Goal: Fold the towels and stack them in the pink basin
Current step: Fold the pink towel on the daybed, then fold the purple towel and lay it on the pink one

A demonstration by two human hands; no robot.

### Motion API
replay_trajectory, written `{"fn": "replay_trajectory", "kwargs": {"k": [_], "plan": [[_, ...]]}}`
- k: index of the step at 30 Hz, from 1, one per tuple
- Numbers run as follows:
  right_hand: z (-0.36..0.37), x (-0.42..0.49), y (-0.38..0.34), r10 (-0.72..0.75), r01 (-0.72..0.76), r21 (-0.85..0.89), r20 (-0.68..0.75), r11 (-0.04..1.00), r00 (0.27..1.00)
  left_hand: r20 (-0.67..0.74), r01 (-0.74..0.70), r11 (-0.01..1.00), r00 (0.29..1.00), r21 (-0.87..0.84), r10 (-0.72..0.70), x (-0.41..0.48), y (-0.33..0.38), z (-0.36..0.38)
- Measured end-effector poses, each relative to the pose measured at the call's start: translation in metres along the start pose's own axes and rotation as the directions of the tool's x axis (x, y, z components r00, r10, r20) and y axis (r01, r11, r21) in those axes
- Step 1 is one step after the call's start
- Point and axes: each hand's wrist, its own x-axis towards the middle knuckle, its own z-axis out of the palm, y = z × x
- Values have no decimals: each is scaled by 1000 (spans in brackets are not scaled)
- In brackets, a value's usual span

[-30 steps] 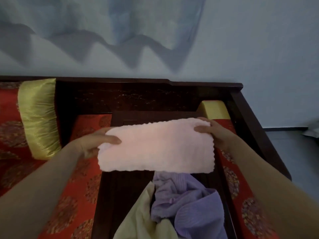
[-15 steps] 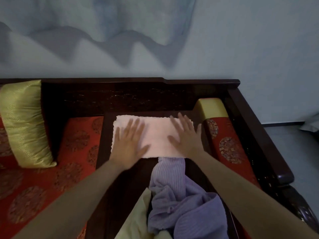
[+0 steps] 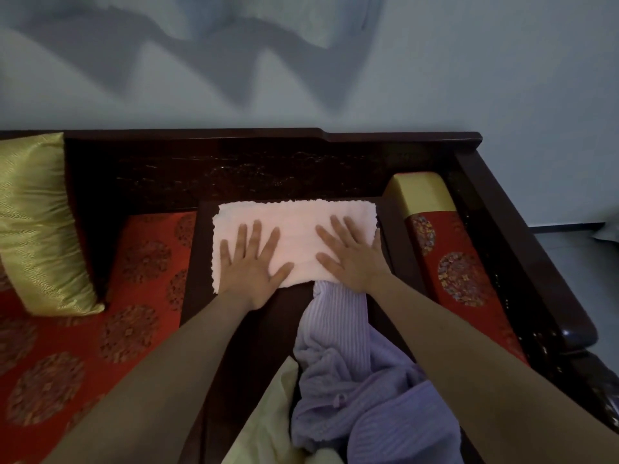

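Note:
A folded pale pink towel (image 3: 296, 229) lies flat at the far end of a dark wooden table (image 3: 254, 329). My left hand (image 3: 251, 262) presses flat on its left half, fingers spread. My right hand (image 3: 351, 256) presses flat on its right half, fingers spread too. A crumpled lilac towel (image 3: 355, 380) lies nearer to me, its far end tucked under the pink towel's near edge. A pale yellow towel (image 3: 268, 420) lies bunched beside the lilac one at the bottom. No pink basin is in view.
The table sits on a dark wooden couch with red patterned cushions (image 3: 83, 346). A gold pillow (image 3: 37, 226) leans at the left. A red and gold bolster (image 3: 449, 262) lies at the right by the armrest (image 3: 522, 246). A pale wall stands behind.
One second ago both hands held the pink towel up by its ends. It has since been laid on the table, and my flat hands have slid apart over it.

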Motion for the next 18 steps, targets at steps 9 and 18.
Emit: {"fn": "replay_trajectory", "kwargs": {"k": [9, 18], "plan": [[-33, -98, -17, 423, -438, 549, 162, 712, 891, 35, 158, 729, 983, -665, -181, -97, 36, -22], [-36, -163, -48, 184, -377, 507, 390, 775, 902, 396, 347, 680, 914, -646, -91, -143, 63, -19]]}}
